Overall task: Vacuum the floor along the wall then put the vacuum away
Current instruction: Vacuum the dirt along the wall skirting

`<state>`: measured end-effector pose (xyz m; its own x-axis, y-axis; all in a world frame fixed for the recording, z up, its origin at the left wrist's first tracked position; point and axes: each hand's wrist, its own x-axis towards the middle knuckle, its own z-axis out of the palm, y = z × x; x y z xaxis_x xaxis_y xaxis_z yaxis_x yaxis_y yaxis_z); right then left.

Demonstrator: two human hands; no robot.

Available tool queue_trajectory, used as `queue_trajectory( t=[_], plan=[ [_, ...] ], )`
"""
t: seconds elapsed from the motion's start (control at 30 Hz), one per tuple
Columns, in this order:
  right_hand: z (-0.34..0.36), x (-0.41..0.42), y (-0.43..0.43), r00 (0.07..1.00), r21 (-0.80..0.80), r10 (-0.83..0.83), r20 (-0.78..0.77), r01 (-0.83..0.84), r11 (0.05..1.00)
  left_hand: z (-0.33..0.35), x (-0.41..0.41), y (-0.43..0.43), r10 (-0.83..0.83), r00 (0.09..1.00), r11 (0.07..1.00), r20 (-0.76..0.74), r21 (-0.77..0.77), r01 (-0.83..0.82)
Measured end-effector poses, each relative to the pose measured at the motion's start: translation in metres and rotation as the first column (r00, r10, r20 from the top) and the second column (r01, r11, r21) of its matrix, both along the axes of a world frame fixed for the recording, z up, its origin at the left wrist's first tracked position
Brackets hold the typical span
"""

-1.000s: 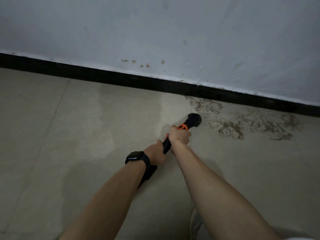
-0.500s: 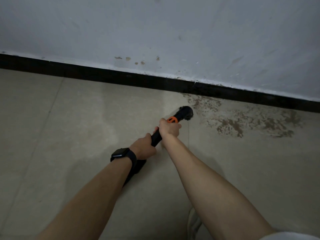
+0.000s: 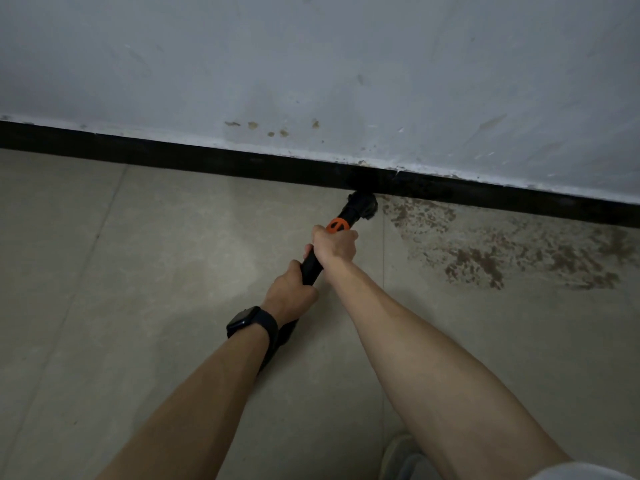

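Observation:
A black hand-held vacuum (image 3: 356, 209) with an orange ring points away from me, its nozzle touching the black baseboard (image 3: 173, 159) at the foot of the white wall (image 3: 311, 64). My right hand (image 3: 334, 245) grips the tube just behind the orange ring. My left hand (image 3: 289, 296), a black watch on its wrist, grips the tube lower down; the rear of the vacuum is hidden under that wrist. Brown dirt (image 3: 485, 251) lies spread on the beige tiled floor (image 3: 156, 271) right of the nozzle, along the baseboard.
The floor left of the vacuum looks pale and free of dirt. Small brown stains (image 3: 270, 128) mark the wall above the baseboard. A grey shoe (image 3: 401, 459) shows at the bottom edge under my right arm.
Both hands have pushed the vacuum forward, and its nozzle has gone from the open floor up to the baseboard at the left edge of the dirt patch.

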<state>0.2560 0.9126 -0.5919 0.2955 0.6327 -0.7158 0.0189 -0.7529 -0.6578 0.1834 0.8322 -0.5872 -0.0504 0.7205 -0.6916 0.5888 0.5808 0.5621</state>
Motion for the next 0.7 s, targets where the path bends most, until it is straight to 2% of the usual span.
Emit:
queue_trajectory(
  t=[0.37, 0.57, 0.7],
  plan=[
    [-0.006, 0.011, 0.007, 0.998, -0.012, -0.013, 0.066, 0.013, 1.0, -0.006, 0.012, 0.009, 0.004, 0.998, 0.999, 0.068, -0.032, -0.001],
    [0.0, 0.017, 0.005, 0.998, -0.027, -0.033, 0.045, 0.034, 0.999, 0.003, 0.012, 0.007, -0.069, 0.996, 0.997, 0.052, -0.023, 0.07],
    [0.004, 0.015, -0.012, 0.997, -0.038, -0.073, 0.038, 0.074, 0.997, 0.011, 0.002, -0.003, -0.177, 0.982, 0.981, 0.06, -0.071, 0.181]
  ],
)
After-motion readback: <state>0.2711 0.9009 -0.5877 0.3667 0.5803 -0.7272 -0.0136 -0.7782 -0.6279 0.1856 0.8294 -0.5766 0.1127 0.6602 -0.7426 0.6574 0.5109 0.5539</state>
